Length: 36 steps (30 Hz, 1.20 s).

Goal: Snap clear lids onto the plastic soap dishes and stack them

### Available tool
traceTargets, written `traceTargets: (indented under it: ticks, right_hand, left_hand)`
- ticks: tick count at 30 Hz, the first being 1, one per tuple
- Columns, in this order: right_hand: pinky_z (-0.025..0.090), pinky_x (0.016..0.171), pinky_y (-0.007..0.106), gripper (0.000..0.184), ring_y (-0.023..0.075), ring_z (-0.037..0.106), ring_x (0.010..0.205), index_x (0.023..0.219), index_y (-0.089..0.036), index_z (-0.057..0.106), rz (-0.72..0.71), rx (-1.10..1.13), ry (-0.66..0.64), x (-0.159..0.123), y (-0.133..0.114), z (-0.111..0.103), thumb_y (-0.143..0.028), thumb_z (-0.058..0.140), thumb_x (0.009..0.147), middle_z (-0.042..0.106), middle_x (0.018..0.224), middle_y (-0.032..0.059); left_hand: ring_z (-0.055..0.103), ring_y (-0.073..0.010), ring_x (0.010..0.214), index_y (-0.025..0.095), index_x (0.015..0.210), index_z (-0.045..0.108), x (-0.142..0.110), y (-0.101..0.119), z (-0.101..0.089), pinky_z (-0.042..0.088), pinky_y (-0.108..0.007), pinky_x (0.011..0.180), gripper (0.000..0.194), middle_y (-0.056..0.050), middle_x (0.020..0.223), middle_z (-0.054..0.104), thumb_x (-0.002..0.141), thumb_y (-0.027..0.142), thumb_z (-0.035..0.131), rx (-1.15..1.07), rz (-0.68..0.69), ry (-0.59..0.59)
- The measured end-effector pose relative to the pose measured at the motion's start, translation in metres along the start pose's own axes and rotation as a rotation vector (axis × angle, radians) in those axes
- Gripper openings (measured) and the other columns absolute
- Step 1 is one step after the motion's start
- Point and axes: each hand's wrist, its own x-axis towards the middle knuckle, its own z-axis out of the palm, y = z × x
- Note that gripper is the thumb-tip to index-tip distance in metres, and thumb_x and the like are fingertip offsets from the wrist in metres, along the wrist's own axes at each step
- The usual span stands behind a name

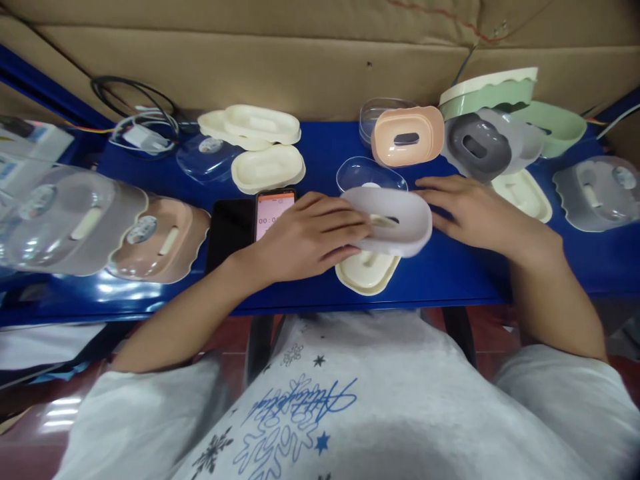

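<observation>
The left hand [313,233], just right of the phone [270,217], has its grip pinching the near end of the pale tub [413,223], fingers inside the wall and thumb outside. The tub sits tilted to the right of the phone, a small cream piece [383,221] showing inside by the fingertips. Farther right of the phone, the right hand [467,203] has its grip spread at the tub's other end; whether it touches is unclear. Right of the phone and closer to the person, a cream tray [367,272] lies on the desk [450,277], partly under the tub. Right of the phone and farther back are a clear lid [373,172] and a peach tub [433,137]. Left of the phone is a peach box [187,233].
</observation>
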Motion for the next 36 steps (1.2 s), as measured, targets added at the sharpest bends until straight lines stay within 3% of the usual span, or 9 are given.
traceTargets:
  ticks: [3,7,9,14,21,24,26,29,36]
  right_hand:
    - [0.049,0.116,0.066,0.047,0.0415,0.062,0.141,0.152,-0.027,0.067,0.014,0.012,0.021,0.002,0.005,0.003,-0.038,0.052,0.109,0.062,0.16,0.0125]
    - [0.053,0.109,0.059,0.039,0.0376,0.067,0.127,0.136,-0.022,0.072,-0.048,0.046,0.066,0.003,0.0,-0.005,-0.039,0.049,0.11,0.07,0.138,0.0167]
    - [0.054,0.106,0.057,0.032,0.0362,0.068,0.123,0.128,-0.024,0.073,-0.131,0.1,0.007,0.001,-0.007,-0.008,-0.04,0.053,0.109,0.072,0.13,0.015]
    - [0.046,0.117,0.053,0.037,0.0335,0.058,0.146,0.143,-0.026,0.067,-0.306,0.237,-0.2,-0.003,-0.031,0.003,-0.035,0.064,0.108,0.067,0.154,0.0108]
    - [0.051,0.102,0.042,0.024,0.0243,0.077,0.104,0.117,-0.026,0.08,-0.308,0.245,-0.052,0.003,-0.04,0.006,-0.036,0.059,0.113,0.083,0.116,0.0047]
    - [0.049,0.108,0.046,0.028,0.0286,0.073,0.121,0.129,-0.027,0.077,-0.296,0.264,-0.084,0.001,-0.039,0.004,-0.043,0.067,0.109,0.08,0.129,0.0067]
    - [0.046,0.114,0.051,0.051,0.034,0.065,0.138,0.144,-0.026,0.07,-0.301,0.268,-0.14,0.0,-0.042,0.009,-0.052,0.076,0.101,0.07,0.149,0.0114]
    - [0.042,0.117,0.058,0.075,0.0405,0.055,0.148,0.154,-0.024,0.06,-0.309,0.185,-0.123,0.002,-0.051,0.022,-0.061,0.083,0.093,0.058,0.161,0.0185]
    - [0.054,0.107,0.052,0.049,0.0352,0.071,0.127,0.141,-0.017,0.067,-0.34,0.132,0.024,0.01,-0.062,0.041,-0.054,0.062,0.109,0.073,0.142,0.0201]
  left_hand:
    - [0.07,-0.0241,0.133,0.02,0.135,0.07,0.0,0.008,0.003,0.052,-0.041,0.109,0.024,-0.007,0.141,0.076,0.113,0.027,0.063,-0.043,0.091,-0.031]
    - [0.077,-0.0245,0.117,0.018,0.132,0.069,0.001,0.013,-0.004,0.055,-0.04,0.097,0.026,-0.008,0.128,0.081,0.109,0.03,0.069,-0.019,0.08,0.067]
    - [0.078,-0.025,0.111,0.021,0.134,0.068,0.001,0.01,-0.013,0.055,-0.04,0.092,0.031,-0.007,0.124,0.082,0.107,0.035,0.073,0.01,0.04,0.162]
    - [0.077,-0.0249,0.105,0.026,0.138,0.065,-0.001,-0.002,-0.023,0.056,-0.042,0.091,0.039,-0.005,0.122,0.082,0.104,0.042,0.076,0.107,0.002,0.317]
    - [0.079,-0.0275,0.108,0.028,0.132,0.068,-0.003,0.008,-0.013,0.056,-0.045,0.092,0.03,-0.006,0.123,0.082,0.108,0.045,0.066,0.062,-0.087,0.153]
    - [0.078,-0.0291,0.114,0.029,0.132,0.07,-0.002,0.01,-0.017,0.056,-0.049,0.097,0.03,-0.006,0.126,0.081,0.109,0.046,0.062,0.086,-0.18,0.057]
    - [0.077,-0.0289,0.115,0.031,0.133,0.071,-0.002,0.008,-0.019,0.056,-0.05,0.099,0.03,-0.005,0.127,0.081,0.109,0.047,0.061,0.127,-0.22,0.033]
    - [0.075,-0.0281,0.114,0.027,0.135,0.069,-0.004,0.002,-0.019,0.057,-0.05,0.098,0.034,-0.006,0.127,0.08,0.108,0.047,0.063,0.169,-0.174,0.114]
    - [0.068,-0.0324,0.126,0.017,0.133,0.068,-0.003,-0.003,-0.024,0.051,-0.057,0.111,0.048,-0.011,0.128,0.077,0.113,0.058,0.053,0.09,-0.341,0.025]
